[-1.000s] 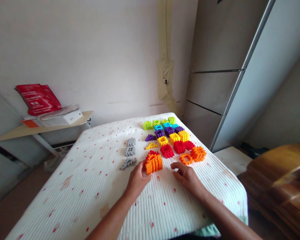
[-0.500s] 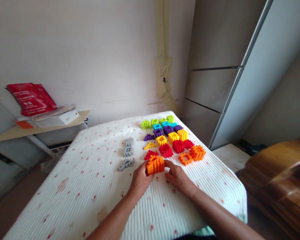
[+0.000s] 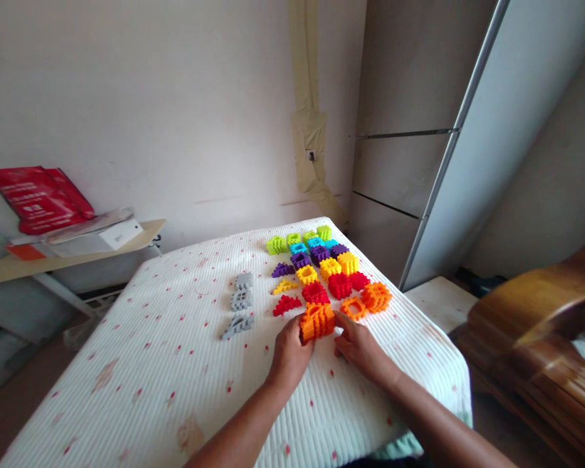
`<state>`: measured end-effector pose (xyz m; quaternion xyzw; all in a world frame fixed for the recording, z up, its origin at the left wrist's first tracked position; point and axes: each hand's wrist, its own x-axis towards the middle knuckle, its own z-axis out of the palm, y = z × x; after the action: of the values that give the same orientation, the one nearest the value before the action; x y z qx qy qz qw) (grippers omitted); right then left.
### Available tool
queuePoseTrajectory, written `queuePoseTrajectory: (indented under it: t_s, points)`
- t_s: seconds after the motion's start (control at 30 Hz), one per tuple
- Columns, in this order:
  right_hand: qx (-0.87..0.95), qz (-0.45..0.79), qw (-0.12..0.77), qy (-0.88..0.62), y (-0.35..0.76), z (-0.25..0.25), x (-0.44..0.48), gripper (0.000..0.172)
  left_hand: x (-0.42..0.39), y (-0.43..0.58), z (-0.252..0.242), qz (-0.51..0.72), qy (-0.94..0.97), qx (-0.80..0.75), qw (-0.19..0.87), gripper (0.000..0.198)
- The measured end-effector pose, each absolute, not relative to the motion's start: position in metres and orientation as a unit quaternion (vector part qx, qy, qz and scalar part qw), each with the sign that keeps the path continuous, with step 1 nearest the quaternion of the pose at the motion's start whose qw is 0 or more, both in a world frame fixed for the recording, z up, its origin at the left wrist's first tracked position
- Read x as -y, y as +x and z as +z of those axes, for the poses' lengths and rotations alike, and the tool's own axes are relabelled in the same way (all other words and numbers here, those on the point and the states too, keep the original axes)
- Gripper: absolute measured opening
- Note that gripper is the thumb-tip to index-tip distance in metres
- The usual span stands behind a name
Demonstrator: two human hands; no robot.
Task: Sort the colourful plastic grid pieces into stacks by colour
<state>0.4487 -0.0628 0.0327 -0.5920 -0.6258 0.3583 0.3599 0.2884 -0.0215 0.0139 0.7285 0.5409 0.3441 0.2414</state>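
A stack of orange plastic building blocks [image 3: 318, 322] with toothed edges is gripped by my left hand [image 3: 291, 351] at its left side. My right hand [image 3: 361, 348] has its fingers curled against the stack's right side. Just beyond it on the right lie an orange frame-shaped block [image 3: 353, 309] and a thicker group of orange blocks [image 3: 376, 297]. Red blocks [image 3: 314, 292] sit right behind the held stack, and a flat red piece [image 3: 287, 305] is to its left. Grey blocks [image 3: 241, 299] form a separate column further left.
Rows of yellow [image 3: 307, 275], purple [image 3: 300, 260], cyan [image 3: 298, 249] and lime green blocks [image 3: 276, 245] run toward the back of the quilted white cover [image 3: 175, 364]. A grey fridge-like cabinet [image 3: 400, 169] stands behind right. Polished wooden furniture [image 3: 531, 325] is at right, a shelf [image 3: 149, 234] at left.
Both hands have shifted slightly right with the orange stack, relative to the red blocks. The view has turned a little to the right. The other blocks keep their places on the cover.
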Motion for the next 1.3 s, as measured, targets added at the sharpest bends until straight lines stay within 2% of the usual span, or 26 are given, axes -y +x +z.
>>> queuePoseTrajectory:
  t_s: [0.17,0.3,0.47,0.63,0.97,1.1,1.2,1.3]
  points:
    - [0.605,0.328,0.369,-0.624,0.453,0.034,0.074,0.054,0.021,0.297,0.014,0.349,0.729,-0.537,0.241,0.034]
    - [0.625,0.225,0.392,-0.636,0.461,0.026,0.085,0.051,0.02,0.3,0.012,0.354,0.73,-0.534,0.238,0.034]
    - [0.627,0.147,0.402,-0.651,0.478,0.023,0.094,0.031,0.018,0.307,0.012,0.352,0.728,-0.537,0.24,0.034]
    - [0.645,0.168,0.397,-0.631,0.485,0.025,0.097,0.02,0.017,0.315,0.014,0.341,0.729,-0.546,0.235,0.037]
    - [0.647,0.189,0.39,-0.627,0.483,0.021,0.092,0.019,0.013,0.325,0.018,0.347,0.732,-0.538,0.234,0.034]
    - [0.648,0.193,0.383,-0.63,0.483,0.023,0.092,0.019,0.014,0.324,0.016,0.351,0.722,-0.544,0.244,0.041]
    - [0.662,0.198,0.372,-0.619,0.484,0.025,0.093,0.02,0.021,0.308,0.013,0.343,0.719,-0.54,0.27,0.048]
    - [0.705,0.214,0.346,-0.581,0.484,0.025,0.096,0.021,0.029,0.268,0.006,0.35,0.724,-0.534,0.263,0.041]
